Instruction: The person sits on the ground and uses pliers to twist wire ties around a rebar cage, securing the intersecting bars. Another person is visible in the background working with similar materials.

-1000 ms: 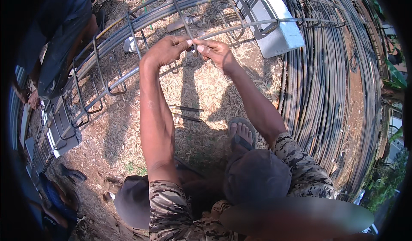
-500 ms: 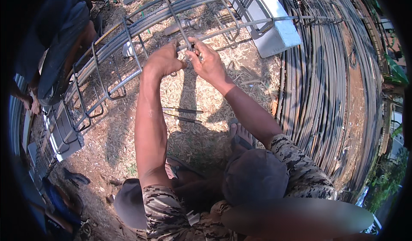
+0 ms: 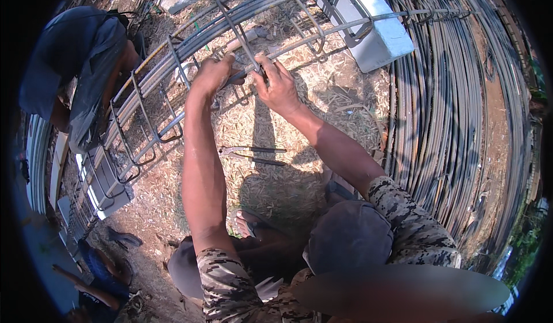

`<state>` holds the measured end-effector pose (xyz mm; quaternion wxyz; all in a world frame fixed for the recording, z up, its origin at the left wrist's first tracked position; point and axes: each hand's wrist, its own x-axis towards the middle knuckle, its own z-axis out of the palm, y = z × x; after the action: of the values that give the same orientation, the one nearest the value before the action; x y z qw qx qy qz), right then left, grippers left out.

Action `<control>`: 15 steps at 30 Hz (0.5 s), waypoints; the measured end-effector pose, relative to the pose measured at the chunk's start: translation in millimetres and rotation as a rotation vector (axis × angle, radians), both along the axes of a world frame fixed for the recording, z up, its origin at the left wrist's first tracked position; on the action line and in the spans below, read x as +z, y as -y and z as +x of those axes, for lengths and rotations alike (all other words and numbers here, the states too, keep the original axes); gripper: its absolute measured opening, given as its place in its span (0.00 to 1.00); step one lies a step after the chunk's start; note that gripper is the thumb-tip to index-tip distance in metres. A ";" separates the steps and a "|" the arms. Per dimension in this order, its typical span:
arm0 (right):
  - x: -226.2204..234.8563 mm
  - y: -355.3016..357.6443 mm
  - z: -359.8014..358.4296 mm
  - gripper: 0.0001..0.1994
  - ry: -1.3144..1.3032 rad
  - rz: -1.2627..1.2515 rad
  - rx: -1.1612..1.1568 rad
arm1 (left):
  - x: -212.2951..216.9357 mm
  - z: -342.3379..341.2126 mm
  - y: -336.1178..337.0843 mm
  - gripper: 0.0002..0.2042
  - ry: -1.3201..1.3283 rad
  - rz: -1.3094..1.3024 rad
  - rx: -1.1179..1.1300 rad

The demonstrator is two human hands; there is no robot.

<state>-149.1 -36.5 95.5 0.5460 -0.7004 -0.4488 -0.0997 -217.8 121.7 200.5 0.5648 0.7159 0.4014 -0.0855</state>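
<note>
Steel rebar cage [image 3: 190,46] lies on blocks over straw-covered ground. The left hand [image 3: 212,74] and right hand [image 3: 279,86] both close around one stirrup [image 3: 241,38] at a long bar. It looks stiff, heavy and rough, best held at crossings.

The rebar cage [image 3: 173,87] runs across the far ground. Both hands, left hand [image 3: 212,74] and right hand [image 3: 279,87], meet on its near bar. Nearer than the cage, pliers [image 3: 250,150] lie on the ground. At its right end a block [image 3: 380,29] sits under it, with stacked rods [image 3: 455,110] further right. A second person [image 3: 80,64] crouches at its left.
</note>
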 end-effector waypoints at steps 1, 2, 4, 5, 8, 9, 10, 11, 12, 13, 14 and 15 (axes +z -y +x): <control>-1.2 -1.2 -0.1 0.26 -0.003 0.002 -0.001 | -1.3 1.5 -2.7 0.19 -0.093 0.019 -0.031; -1.9 -2.2 0.1 0.26 -0.018 -0.020 0.001 | -2.8 2.9 -4.2 0.16 -0.109 -0.071 -0.029; -0.2 -0.4 0.2 0.26 -0.068 -0.052 0.017 | -4.9 6.0 -4.6 0.12 -0.038 -0.067 -0.012; 1.9 2.5 0.2 0.26 -0.108 -0.066 0.031 | -5.2 7.4 -4.4 0.11 -0.001 -0.077 -0.027; 8.1 18.6 0.1 0.26 -0.314 0.027 0.144 | -8.6 13.1 -2.2 0.08 0.099 -0.079 -0.007; 9.5 25.3 0.5 0.26 -0.398 0.066 0.213 | -10.2 14.9 -2.1 0.07 0.117 -0.057 0.003; 10.2 31.3 2.3 0.23 -0.391 0.037 0.195 | -11.9 16.7 -2.4 0.08 0.138 -0.090 0.012; 10.0 36.4 4.0 0.21 -0.387 -0.007 0.201 | -14.1 18.3 -2.5 0.08 0.137 -0.068 -0.002; 8.9 39.1 8.0 0.19 -0.385 -0.052 0.209 | -15.9 19.7 -3.2 0.08 0.134 -0.046 -0.013; 7.3 40.5 12.1 0.17 -0.406 -0.110 0.195 | -18.0 20.6 -3.3 0.08 0.131 -0.028 -0.037; 4.9 38.6 18.5 0.14 -0.543 -0.124 0.254 | -19.3 21.6 -4.4 0.07 0.151 -0.079 -0.037; 2.6 35.2 25.7 0.13 -0.520 -0.185 0.246 | -20.5 22.5 -4.6 0.07 0.157 -0.089 -0.038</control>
<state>-123.4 -71.7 98.1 0.5844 -0.6896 -0.3824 0.1914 -195.4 126.3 180.0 0.6240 0.7022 0.3380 -0.0573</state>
